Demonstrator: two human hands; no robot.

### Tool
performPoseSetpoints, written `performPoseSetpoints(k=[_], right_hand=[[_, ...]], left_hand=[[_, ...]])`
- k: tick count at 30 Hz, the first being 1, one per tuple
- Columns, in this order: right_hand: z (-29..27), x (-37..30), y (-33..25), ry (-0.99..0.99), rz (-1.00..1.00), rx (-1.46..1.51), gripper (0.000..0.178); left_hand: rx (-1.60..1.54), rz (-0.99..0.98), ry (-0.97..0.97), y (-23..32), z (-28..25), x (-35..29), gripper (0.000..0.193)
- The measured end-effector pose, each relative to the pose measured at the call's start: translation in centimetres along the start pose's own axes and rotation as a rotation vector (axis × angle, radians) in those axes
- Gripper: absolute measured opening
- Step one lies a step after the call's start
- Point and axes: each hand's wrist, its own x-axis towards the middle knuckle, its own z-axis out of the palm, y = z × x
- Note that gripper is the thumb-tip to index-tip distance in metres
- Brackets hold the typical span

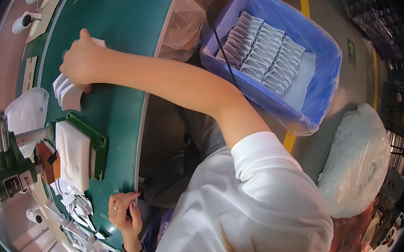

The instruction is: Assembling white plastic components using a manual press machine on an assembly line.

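Observation:
My right hand (78, 61) reaches across the green table, its fingers wrapped round a row of white curved plastic pieces (69, 93). Part of the row sticks out below the hand, and another white edge shows above it; the grip itself is partly hidden. At the near table edge, my left hand (126, 211) hangs with loosely bent fingers and nothing visible in it. Between the hands stands a hand press (7, 174) with a green metal base and a white block fixture (71, 156). Loose white plastic parts (77, 209) lie beside the press, close to my left hand.
A blue crate (326, 70) lined with clear plastic holds rows of white parts. A clear bag (29, 110) lies behind the press. A stuffed white bag (358, 162) and a red bag (352, 240) stand on the floor. A black cable (216, 34) hangs over the crate.

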Motion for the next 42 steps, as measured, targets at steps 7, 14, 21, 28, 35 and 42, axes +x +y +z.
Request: performPoseSetpoints(k=[7,14,21,28,35,42], right_hand=[[0.0,4.9,0.4,-0.246,-0.027,-0.071,0.050],[3.0,8.4,-0.8,-0.075,-0.152,-0.100,0.054],[-0.6,5.6,1.3,-0.004,-0.243,0.141,0.051],[-0.7,4.0,2.4,0.025,-0.017,0.096,0.038],[-0.7,3.2,2.1,0.084,-0.040,0.169,0.032],[-0.3,2.9,1.9,0.160,-0.031,0.145,0.031]], left_hand=[[0.077,-0.040,0.009,0.6,1.1,0.7,0.017],[0.078,-0.052,0.224,0.7,2.5,1.3,0.026],[0.105,-0.082,0.301,0.8,4.2,2.8,0.033],[0.135,-0.159,0.375,0.4,4.5,2.6,0.032],[0.176,-0.221,0.427,0.4,4.8,3.1,0.029],[0.217,-0.237,0.442,1.0,5.2,3.2,0.030]])
